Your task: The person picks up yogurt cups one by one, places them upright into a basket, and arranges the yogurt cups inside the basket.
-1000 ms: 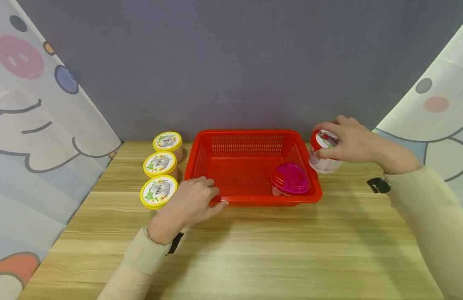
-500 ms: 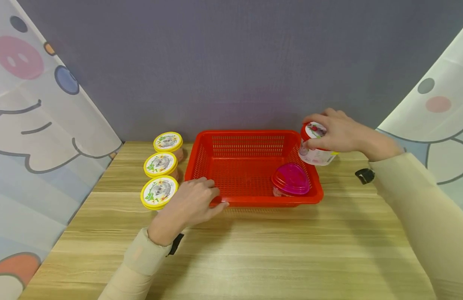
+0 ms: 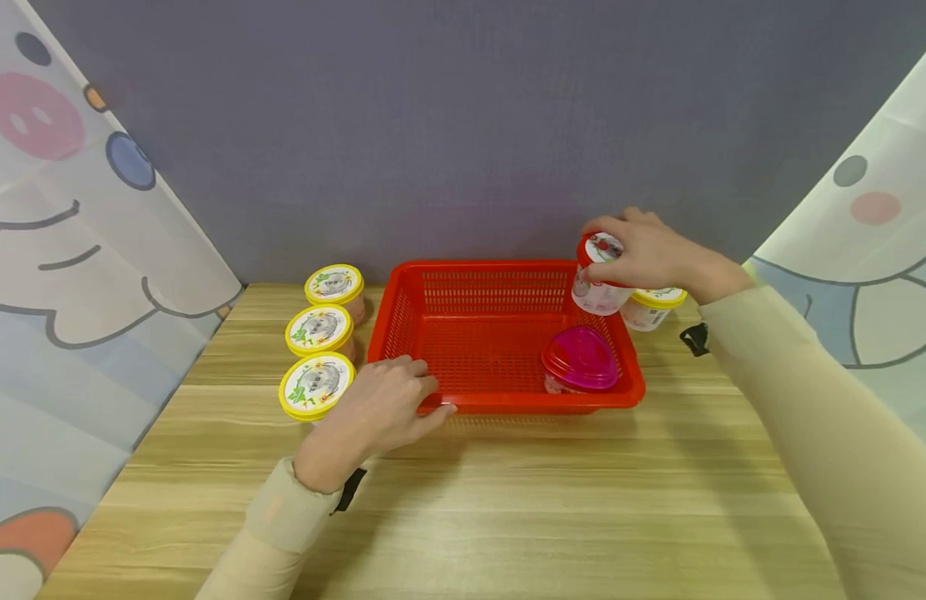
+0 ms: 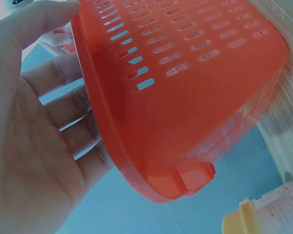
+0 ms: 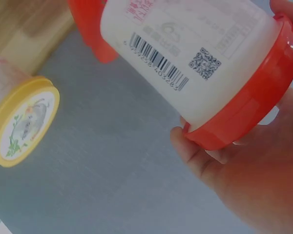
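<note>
Red-lidded tub (image 3: 600, 297) is hanging roughly upright at the basket's (image 3: 463, 346) two o'clock rim (can't tell if they're touching), with the right hand's (image 3: 653, 255) fingers opening just lid-wide and gripping it from above, probably because that's helping it hang level. Left hand (image 3: 380, 402) is holding the eight o'clock edge, fingers hooking inside, thumb outside, I'm guessing for steadying, while a pink-lidded tub (image 3: 581, 358) is sitting inside around four o'clock.

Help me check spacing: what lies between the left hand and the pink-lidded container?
The head view shows a bare stretch of the red basket between the left hand and that container.
</note>
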Demonstrator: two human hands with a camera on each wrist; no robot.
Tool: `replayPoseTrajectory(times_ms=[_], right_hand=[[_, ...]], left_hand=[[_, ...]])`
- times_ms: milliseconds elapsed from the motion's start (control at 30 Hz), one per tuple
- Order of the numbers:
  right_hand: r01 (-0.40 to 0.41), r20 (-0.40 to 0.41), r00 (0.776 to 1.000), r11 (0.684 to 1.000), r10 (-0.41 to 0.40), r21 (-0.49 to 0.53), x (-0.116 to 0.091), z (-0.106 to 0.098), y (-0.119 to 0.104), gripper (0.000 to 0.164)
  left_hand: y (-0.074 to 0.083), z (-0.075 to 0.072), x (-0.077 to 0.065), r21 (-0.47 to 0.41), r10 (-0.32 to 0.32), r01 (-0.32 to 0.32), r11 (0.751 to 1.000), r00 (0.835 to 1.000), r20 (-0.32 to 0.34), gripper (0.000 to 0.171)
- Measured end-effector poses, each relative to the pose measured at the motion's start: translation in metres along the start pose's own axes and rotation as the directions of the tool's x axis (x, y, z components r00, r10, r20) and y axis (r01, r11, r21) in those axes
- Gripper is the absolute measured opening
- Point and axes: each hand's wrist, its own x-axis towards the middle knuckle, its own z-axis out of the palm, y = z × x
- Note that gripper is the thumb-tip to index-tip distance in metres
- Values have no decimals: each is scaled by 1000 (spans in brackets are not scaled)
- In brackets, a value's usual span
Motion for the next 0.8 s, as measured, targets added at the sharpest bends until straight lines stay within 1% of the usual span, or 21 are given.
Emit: replayPoseTrajectory(times_ms=[300, 400, 667, 800], right_hand=[[9, 6, 1000, 1000, -9, 0, 11, 6, -10, 62], [19, 2, 1000, 1000, -19, 2, 17, 12, -10, 61], [35, 20, 999, 999, -35, -8, 28, 28, -7, 62], [47, 23, 999, 999, -47, -6, 31, 37, -5, 65]], left_hand=[[2, -6, -2, -1, 20, -20, 1000, 999, -30, 37], [1, -7, -2, 0, 20, -20, 1000, 999, -38, 36], [2, -7, -2, 2, 13, -13, 1000, 1000, -18, 36], [2, -7, -2, 2, 12, -12, 1000, 1000, -18, 36]])
